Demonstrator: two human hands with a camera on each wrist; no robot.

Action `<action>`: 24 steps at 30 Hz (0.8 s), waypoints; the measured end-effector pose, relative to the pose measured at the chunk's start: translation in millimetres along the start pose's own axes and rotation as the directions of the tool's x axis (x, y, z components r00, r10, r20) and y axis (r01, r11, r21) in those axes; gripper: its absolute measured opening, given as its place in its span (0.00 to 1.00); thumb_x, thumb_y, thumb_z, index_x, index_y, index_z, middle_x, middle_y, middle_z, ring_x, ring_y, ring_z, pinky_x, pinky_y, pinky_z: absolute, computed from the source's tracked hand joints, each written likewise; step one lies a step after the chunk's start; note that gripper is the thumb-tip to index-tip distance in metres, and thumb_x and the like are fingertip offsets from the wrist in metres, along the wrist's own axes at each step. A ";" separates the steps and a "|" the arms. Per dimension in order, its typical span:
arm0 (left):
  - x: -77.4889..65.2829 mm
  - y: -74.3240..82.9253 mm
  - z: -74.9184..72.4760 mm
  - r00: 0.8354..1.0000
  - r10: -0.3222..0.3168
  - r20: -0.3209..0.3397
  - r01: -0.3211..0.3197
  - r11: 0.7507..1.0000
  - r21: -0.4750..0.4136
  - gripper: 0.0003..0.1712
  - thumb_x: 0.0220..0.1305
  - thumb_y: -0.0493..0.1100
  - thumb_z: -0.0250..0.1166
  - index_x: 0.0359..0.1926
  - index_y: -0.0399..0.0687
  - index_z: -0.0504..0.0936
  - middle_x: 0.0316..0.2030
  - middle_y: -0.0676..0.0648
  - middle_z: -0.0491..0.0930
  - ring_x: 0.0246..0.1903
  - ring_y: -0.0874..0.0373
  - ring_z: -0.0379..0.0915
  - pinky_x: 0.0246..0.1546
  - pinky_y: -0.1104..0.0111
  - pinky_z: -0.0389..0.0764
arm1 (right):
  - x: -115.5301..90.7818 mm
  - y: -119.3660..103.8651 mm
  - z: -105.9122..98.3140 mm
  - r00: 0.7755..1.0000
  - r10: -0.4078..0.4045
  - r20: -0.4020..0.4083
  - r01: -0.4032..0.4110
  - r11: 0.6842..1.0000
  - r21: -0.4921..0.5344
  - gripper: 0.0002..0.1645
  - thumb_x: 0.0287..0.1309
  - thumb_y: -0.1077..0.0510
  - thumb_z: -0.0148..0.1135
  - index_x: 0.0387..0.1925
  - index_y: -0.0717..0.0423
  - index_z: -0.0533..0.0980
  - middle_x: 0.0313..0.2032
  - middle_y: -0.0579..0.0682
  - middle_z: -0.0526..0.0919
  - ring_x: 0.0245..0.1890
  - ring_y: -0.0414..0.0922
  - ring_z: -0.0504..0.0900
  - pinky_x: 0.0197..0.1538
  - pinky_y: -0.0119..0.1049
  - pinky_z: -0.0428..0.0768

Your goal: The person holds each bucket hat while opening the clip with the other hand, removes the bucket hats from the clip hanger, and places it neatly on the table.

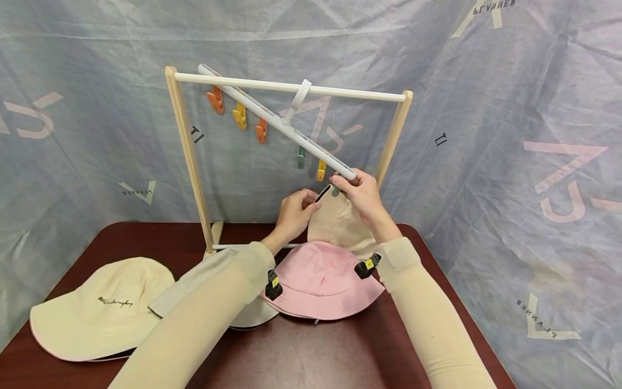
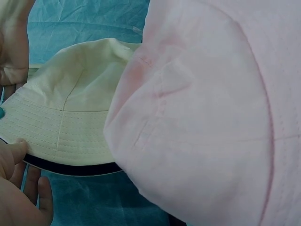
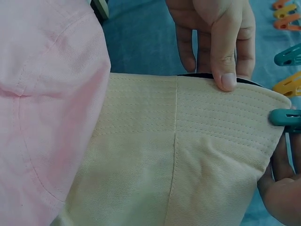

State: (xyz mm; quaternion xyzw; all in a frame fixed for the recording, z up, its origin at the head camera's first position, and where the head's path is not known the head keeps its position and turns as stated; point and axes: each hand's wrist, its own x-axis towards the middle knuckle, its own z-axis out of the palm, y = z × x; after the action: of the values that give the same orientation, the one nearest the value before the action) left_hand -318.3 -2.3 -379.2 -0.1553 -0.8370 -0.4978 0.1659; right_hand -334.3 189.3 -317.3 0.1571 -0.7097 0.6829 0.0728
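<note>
My left hand (image 1: 293,216) pinches the brim of a cream bucket hat (image 1: 335,219), thumb on the stitched outer face and fingers behind the dark-lined edge. A green clip (image 3: 284,117) sits over one end of that brim. My right hand (image 1: 363,199) holds this clip just below the low end of a white hanger (image 1: 277,121), with some fingers behind the brim. The hanger hangs tilted from the rack's rail (image 1: 233,82) by its hook (image 1: 297,100). A pink bucket hat (image 1: 323,275) lies in front and covers part of the cream hat.
Several orange, yellow and green clips, among them a yellow clip (image 1: 239,115), hang along the hanger. A grey hat (image 1: 199,281) and a cream hat with black script (image 1: 109,308) lie on the dark red table (image 1: 311,356), left of the pink hat. The rack's wooden posts (image 1: 188,156) flank the hanger.
</note>
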 end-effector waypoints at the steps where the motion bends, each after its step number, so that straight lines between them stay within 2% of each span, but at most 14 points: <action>1: -0.3 0.0 -0.2 1.000 -0.002 -0.001 0.002 1.000 -0.002 0.11 0.75 0.44 0.70 0.53 0.45 0.87 0.47 0.45 0.88 0.46 0.51 0.85 0.52 0.58 0.84 | 0.1 0.0 0.3 1.000 -0.001 -0.003 0.001 1.000 0.003 0.08 0.69 0.58 0.73 0.44 0.57 0.84 0.36 0.41 0.91 0.44 0.36 0.90 0.44 0.29 0.81; 9: -0.9 -0.8 0.0 1.000 -0.008 -0.004 0.008 1.000 -0.001 0.12 0.74 0.44 0.70 0.53 0.45 0.87 0.47 0.45 0.88 0.47 0.51 0.85 0.53 0.58 0.84 | 0.4 0.7 0.8 0.999 -0.019 -0.027 0.019 1.000 0.017 0.10 0.69 0.61 0.72 0.44 0.66 0.82 0.35 0.43 0.90 0.41 0.39 0.91 0.48 0.31 0.86; 16: -1.3 0.1 0.3 1.000 -0.006 -0.001 0.006 1.000 0.004 0.11 0.74 0.44 0.70 0.53 0.45 0.87 0.47 0.45 0.88 0.47 0.51 0.85 0.54 0.58 0.83 | 0.7 0.1 -0.5 0.999 -0.010 -0.038 0.009 0.999 -0.036 0.09 0.69 0.59 0.72 0.42 0.62 0.82 0.35 0.44 0.91 0.41 0.40 0.91 0.49 0.32 0.86; 24: -2.1 -0.7 0.2 1.000 -0.003 -0.007 0.003 1.000 0.008 0.11 0.74 0.44 0.70 0.52 0.44 0.87 0.47 0.45 0.88 0.47 0.51 0.86 0.53 0.58 0.84 | 1.0 0.3 -2.3 1.000 -0.007 -0.016 0.007 1.000 -0.007 0.08 0.70 0.59 0.72 0.42 0.61 0.83 0.35 0.47 0.91 0.39 0.41 0.91 0.49 0.34 0.87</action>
State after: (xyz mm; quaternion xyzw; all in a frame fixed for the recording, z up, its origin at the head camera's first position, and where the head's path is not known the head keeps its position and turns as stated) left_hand -316.8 -2.6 -380.8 -0.1515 -0.8387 -0.4952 0.1689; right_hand -335.6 191.4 -317.1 0.1539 -0.7108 0.6816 0.0811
